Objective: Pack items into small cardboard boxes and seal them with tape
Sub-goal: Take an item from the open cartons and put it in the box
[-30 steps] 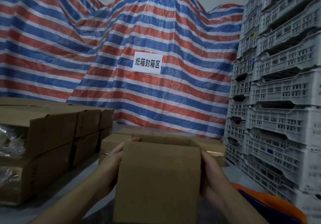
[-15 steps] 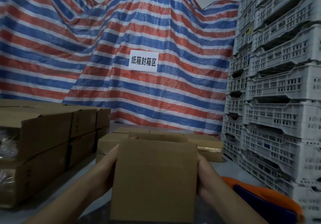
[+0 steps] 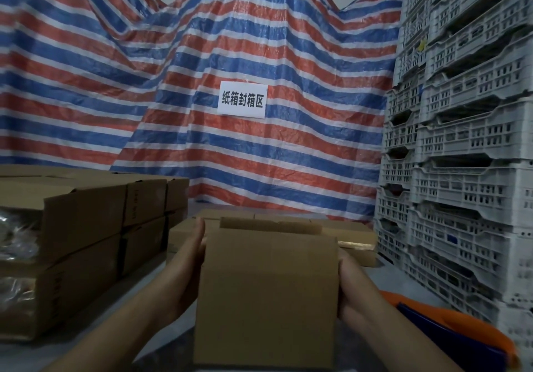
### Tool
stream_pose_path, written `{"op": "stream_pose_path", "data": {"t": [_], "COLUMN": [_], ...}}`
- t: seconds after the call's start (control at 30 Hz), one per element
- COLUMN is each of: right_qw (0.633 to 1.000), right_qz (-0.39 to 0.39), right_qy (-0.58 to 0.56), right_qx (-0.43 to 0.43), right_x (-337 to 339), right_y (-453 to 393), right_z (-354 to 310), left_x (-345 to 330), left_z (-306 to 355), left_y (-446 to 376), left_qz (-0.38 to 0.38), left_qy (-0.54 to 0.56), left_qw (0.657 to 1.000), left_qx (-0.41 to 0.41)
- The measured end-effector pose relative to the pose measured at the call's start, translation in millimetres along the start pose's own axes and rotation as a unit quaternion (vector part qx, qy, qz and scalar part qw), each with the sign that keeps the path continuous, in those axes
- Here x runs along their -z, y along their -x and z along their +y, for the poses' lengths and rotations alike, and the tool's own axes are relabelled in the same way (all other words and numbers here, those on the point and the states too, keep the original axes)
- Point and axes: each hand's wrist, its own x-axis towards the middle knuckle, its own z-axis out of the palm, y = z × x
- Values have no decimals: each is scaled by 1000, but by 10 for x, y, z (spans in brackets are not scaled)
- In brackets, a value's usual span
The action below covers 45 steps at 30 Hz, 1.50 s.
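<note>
- Closest to the person, a small cardboard box (image 3: 266, 293) stands upright between the two forearms, its broad front face towards them and its top flaps raised.
- The left hand (image 3: 189, 259) lies flat against the box's left wall, fingers straight and pointing away from the person, pressing rather than curling round anything.
- The right hand (image 3: 350, 288) presses the opposite wall; only its back and wrist show, so I cannot tell how its fingers lie behind the box.
- The box sits squarely between the hands, neither nearer than the other, with its longer side running left to right; I judge any next move, turning it or folding flaps, would go from this two-sided clamp.
- Whether anything is inside cannot be seen from here.
- Low on the right, just beside the right forearm, is an orange and blue object (image 3: 450, 334), perhaps a tape dispenser.
- Left, stacked brown cartons (image 3: 83, 227); behind the box, flatter cartons (image 3: 352, 233).
- Farther right, grey plastic crates (image 3: 461, 146) piled high.
- At the back, a striped tarpaulin (image 3: 202, 54) bearing a white paper sign (image 3: 242, 99).
</note>
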Motion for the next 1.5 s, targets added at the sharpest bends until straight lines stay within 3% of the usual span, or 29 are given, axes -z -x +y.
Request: {"op": "stream_pose_path", "data": {"t": [0.07, 0.1, 0.13, 0.23, 0.27, 0.4, 0.5, 0.6, 0.93, 1.07, 1.4, 1.5], "right_qw": [1000, 1000, 1000, 1000, 1000, 1000, 999, 997, 995, 993, 979, 977], "right_qz": [-3, 0, -3, -4, -5, -8, -6, -62, -91, -73, -49, -42], "right_qy": [-3, -2, -6, -7, -7, -14, -38, -42, -2, 21, 126, 131], "right_qx": [7, 6, 3, 0, 3, 17, -2, -4, 38, 90, 154, 162], "right_x": [26, 41, 50, 42, 43, 17, 13, 32, 53, 51, 75, 62], "right_y": [-16, -33, -55, -50, -54, -28, -3, 45, 88, 60, -44, -32], "right_z": [0, -3, -2, -6, -5, 5, -10, -58, -89, -65, 4, -6], "left_x": [-22, -25, 62, 131, 113, 34, 83, 83, 54, 68, 109, 89], "left_z": [83, 93, -37, -112, -120, -95, -105, -114, -46, -33, -59, 131], "left_y": [92, 135, 180, 82, 29, -96, -132, -124, -37, -5, -44, -48], "left_qz": [-62, -59, -99, -24, -42, -16, -8, 0, 42, 13, 31, 17], "left_qy": [-15, -8, 12, 95, 67, -49, -47, -44, 55, -11, -70, -173], "left_qw": [998, 998, 992, 989, 990, 999, 999, 999, 995, 996, 993, 981], "left_qx": [-12, -26, -82, -115, -118, -4, -2, 9, -75, -84, -93, -82]}}
